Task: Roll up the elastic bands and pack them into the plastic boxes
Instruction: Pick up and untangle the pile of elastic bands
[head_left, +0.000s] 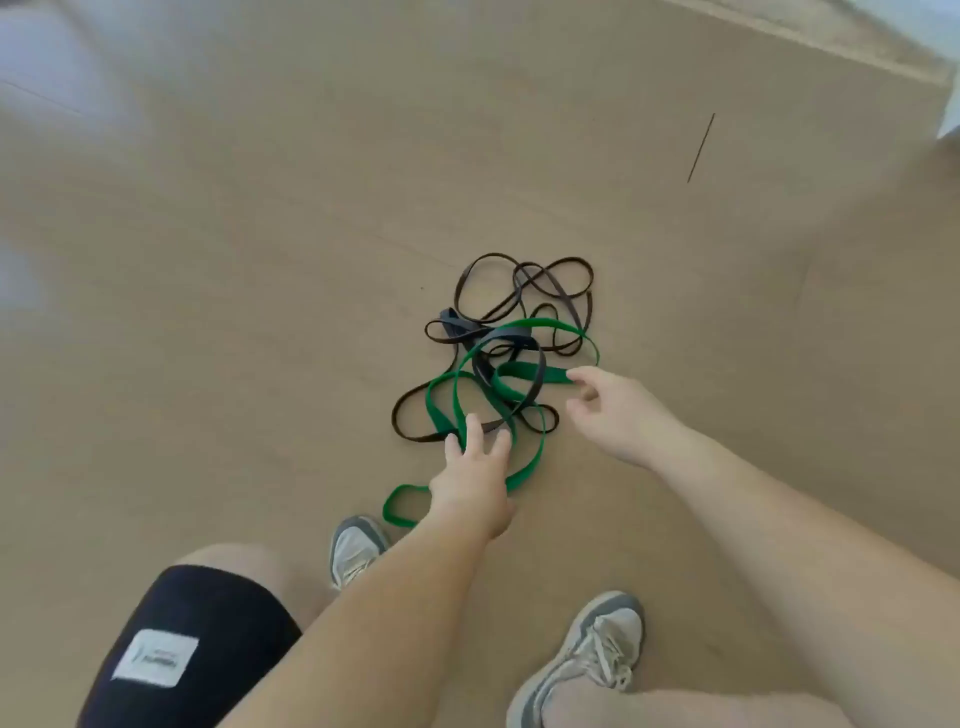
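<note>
- Two grey sneakers (582, 654) are standing on the tan floor (260, 260) right below the camera, with black shorts (197, 649) showing at the left knee.
- Left hand (475, 467) is hovering low over the near loop of the green band (519, 370), fingers straight and spread, grip released, holding nothing.
- Right hand (608, 410) is sitting just beyond it, fingers curled, with the index tip touching the flat end of the green band. Honestly can't tell if that grip is actually pinching it.
- Whole tangle (511, 345) is lying loose on the floor just past both hands, the green one looping through thinner dark bands (454, 322).
- No plastic boxes are showing anywhere, only bare floor further out.
- Looks to me like we're sitting at the very first step: picking one band out of the mess. Nothing is rolled yet.
- Next move is probably calling for a firm pinch on that green end, then lifting slowly so the dark ones aren't dragging along.
</note>
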